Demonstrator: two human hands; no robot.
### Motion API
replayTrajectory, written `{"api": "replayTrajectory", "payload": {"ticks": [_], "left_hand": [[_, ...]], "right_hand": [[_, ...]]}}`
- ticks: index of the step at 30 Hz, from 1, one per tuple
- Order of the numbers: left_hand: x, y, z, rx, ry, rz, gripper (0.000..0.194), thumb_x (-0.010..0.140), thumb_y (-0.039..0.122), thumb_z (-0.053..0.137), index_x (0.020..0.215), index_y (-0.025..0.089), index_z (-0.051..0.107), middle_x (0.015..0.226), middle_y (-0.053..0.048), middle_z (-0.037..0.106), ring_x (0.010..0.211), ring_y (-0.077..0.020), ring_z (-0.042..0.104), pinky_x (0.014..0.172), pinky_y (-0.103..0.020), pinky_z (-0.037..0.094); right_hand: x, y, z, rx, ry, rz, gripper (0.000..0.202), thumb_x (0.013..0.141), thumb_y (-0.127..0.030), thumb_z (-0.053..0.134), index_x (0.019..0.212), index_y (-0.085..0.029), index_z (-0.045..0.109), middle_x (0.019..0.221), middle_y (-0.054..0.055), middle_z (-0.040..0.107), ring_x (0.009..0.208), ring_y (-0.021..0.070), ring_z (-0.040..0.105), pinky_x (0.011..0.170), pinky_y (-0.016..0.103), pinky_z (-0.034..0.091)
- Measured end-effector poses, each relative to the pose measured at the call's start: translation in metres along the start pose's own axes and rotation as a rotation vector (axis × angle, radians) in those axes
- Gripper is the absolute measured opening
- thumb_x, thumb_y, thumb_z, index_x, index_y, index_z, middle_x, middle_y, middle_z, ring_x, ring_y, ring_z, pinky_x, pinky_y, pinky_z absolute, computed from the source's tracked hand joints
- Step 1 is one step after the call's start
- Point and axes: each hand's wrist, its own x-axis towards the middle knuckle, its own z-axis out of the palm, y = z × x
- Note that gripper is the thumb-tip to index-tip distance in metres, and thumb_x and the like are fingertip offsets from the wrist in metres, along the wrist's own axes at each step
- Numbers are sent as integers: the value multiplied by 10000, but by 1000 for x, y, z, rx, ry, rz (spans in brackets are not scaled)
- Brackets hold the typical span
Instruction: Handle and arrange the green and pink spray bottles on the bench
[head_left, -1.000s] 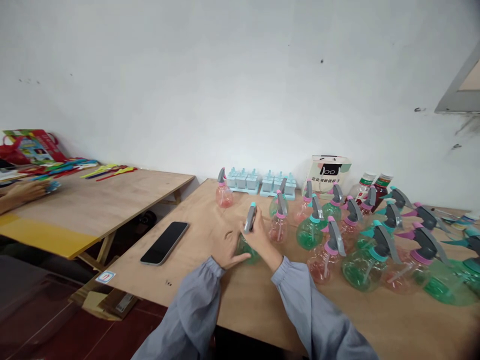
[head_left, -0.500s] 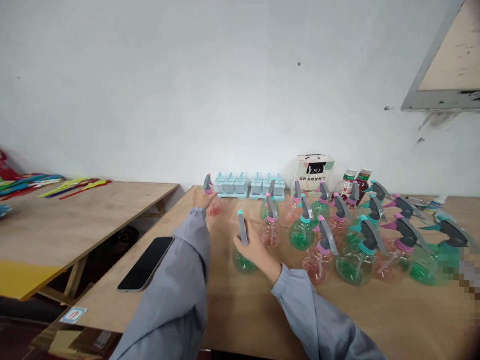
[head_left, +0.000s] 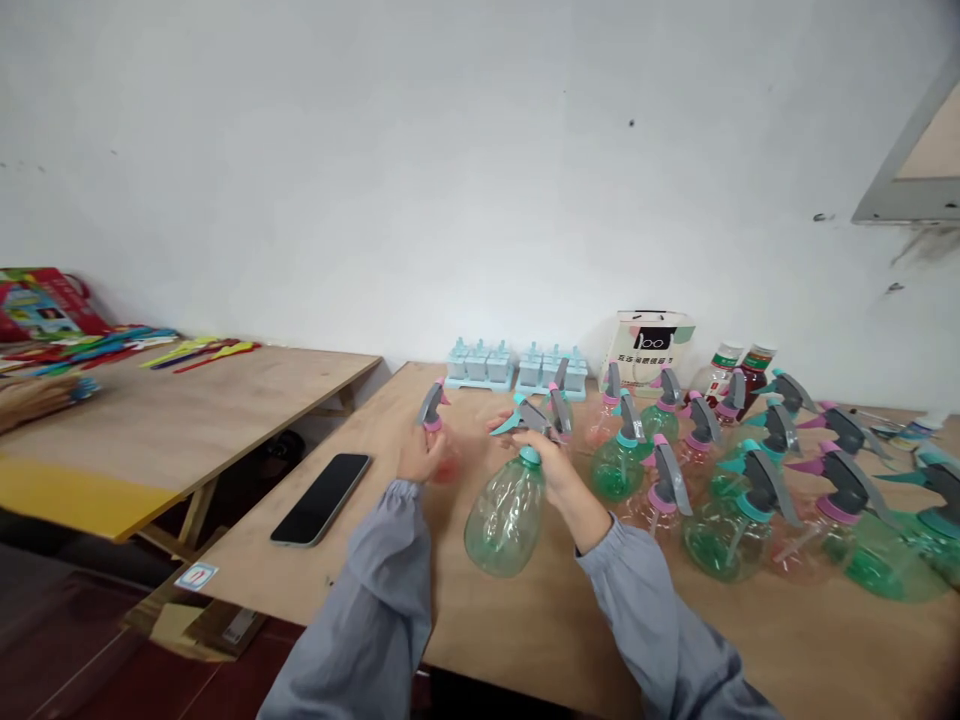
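My right hand [head_left: 553, 468] is closed around the neck of a green spray bottle [head_left: 504, 518]. That bottle is tilted, its round body swung toward me and its grey trigger head with a teal nozzle pointing left. My left hand [head_left: 421, 455] is wrapped round a pink spray bottle [head_left: 448, 462] with a grey and pink head, which stands upright or nearly so; whether it touches the table cannot be made out. To the right of my right hand stand several more spray bottles, among them a green one [head_left: 616, 468] and a pink one [head_left: 652, 500].
A black phone [head_left: 321, 500] lies on the wooden table [head_left: 360, 590] at left. Light-blue ice-pop moulds [head_left: 480, 366], a paper bag [head_left: 646, 350] and two capped bottles [head_left: 726, 372] stand along the wall. Another person's hand [head_left: 37, 400] rests on the left table [head_left: 150, 425].
My right hand has lifted and tipped the green spray bottle. My left hand has brought the pink spray bottle nearer to me. The view has turned slightly left.
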Motion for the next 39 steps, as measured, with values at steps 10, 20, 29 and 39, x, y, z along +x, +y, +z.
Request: {"api": "replayTrajectory", "payload": {"ticks": [10,20,29,39], "left_hand": [[-60,0,-2,-73,45,41,390,835,470,617,1104,189,583,979,-93,664,951,-270,667,846,-409,538],[-58,-3,-1,-187,74,66,410,807,504,680,1060,189,608,942,-73,647,951,-258,653,852,-405,521],[-58,-1,0,-200,69,68,430,819,503,662,1099,183,600,972,-83,658,945,-261,655,858,-425,522],[-59,-4,0,-169,71,86,432,840,521,641,1112,188,595,955,-84,669,931,-259,666,833,-409,537]], "right_hand": [[6,-8,-16,116,-16,18,242,482,-239,575,723,-225,598,694,18,692,809,237,693,710,330,540],[3,-8,-6,52,-38,42,206,476,-258,554,682,-242,549,677,18,672,849,245,692,647,310,528],[5,-1,-10,22,-87,100,226,491,-253,560,714,-233,593,669,12,677,769,222,677,617,298,503],[3,-2,-6,120,1,65,187,480,-234,580,666,-235,569,637,-7,656,718,202,665,639,297,521]]}}
